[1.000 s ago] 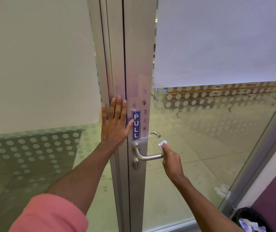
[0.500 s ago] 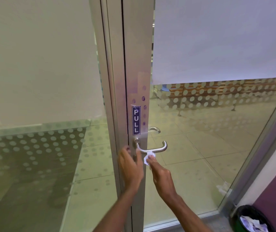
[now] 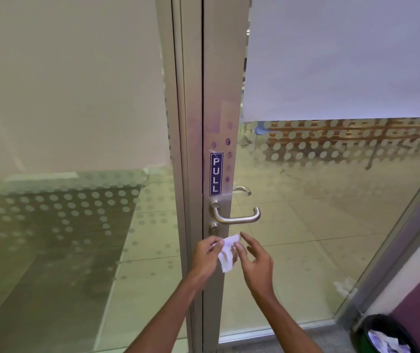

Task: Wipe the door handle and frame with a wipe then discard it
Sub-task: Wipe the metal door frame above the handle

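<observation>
Wipe (image 3: 226, 256) is held just below the door handle (image 3: 237, 217), in front of the metal frame (image 3: 211, 98). It is pinched at its upper edge by the thumb and fingers of the left hand (image 3: 205, 258), while the right hand (image 3: 256, 263) is loosely open beside it, fingertips touching or nearly touching the cloth. Nothing is being wiped at this moment. The wipe could be dropped to the floor if the pinch slackens during refolding, since most of it hangs free. The bin (image 3: 384, 335) is seen well apart, at the lower right.
</observation>
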Action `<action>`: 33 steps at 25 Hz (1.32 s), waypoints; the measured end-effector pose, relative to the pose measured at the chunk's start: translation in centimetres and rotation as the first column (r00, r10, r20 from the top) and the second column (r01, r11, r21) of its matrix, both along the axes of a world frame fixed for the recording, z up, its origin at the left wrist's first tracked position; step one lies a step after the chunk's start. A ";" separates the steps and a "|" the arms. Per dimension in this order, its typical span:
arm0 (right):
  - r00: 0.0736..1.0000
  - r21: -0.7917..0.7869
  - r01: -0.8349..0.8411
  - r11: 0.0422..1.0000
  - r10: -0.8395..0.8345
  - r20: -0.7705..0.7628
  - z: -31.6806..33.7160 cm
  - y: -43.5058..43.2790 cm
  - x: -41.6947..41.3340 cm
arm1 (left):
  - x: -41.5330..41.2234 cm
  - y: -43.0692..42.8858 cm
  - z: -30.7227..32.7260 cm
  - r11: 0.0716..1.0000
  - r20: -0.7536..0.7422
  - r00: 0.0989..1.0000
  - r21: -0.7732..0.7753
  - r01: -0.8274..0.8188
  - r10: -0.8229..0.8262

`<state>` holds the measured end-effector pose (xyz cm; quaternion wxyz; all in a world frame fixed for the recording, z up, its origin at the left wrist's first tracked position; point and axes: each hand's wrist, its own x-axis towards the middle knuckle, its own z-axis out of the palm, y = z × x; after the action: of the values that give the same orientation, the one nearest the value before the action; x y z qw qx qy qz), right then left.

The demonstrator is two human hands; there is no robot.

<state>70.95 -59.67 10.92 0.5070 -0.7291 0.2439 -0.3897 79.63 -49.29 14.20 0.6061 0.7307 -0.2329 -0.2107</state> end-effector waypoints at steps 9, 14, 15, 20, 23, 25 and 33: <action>0.878 0.554 -0.470 0.687 0.430 0.211 2.0 -2.6 0.7 | 3.3 -0.2 3.7 0.951 0.317 0.909 0.234 0.201 -0.270; 0.846 0.648 -0.531 0.547 0.385 0.369 2.1 -2.3 2.1 | 4.0 -1.0 3.8 0.991 0.457 0.880 0.085 0.102 -0.130; 0.845 0.648 -0.534 0.543 0.381 0.376 2.4 -2.2 2.4 | 4.1 -1.0 3.9 0.993 0.479 0.870 0.078 0.090 -0.117; 0.863 0.627 -0.499 0.598 0.282 0.419 5.3 -2.1 4.1 | 6.1 -1.4 7.0 0.982 0.748 0.663 0.103 -0.158 0.028; 0.913 0.463 -0.324 0.825 0.144 0.382 8.3 -2.5 6.2 | 8.4 -2.0 11.1 0.877 0.924 0.220 -0.193 -0.439 0.314; 0.931 0.307 -0.138 0.942 0.017 0.365 10.8 -2.8 7.7 | 10.2 -2.5 13.9 0.829 0.930 0.030 -0.312 -0.464 0.366; 0.925 -0.562 0.275 0.780 -0.056 0.375 18.6 -4.4 12.6 | 15.0 -3.7 17.5 0.877 0.979 -0.001 -0.184 -0.444 0.205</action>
<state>83.56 -64.06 29.51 0.2442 -0.7499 0.0800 -0.6096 94.66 -53.00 31.69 0.2527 0.7613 -0.3805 0.4602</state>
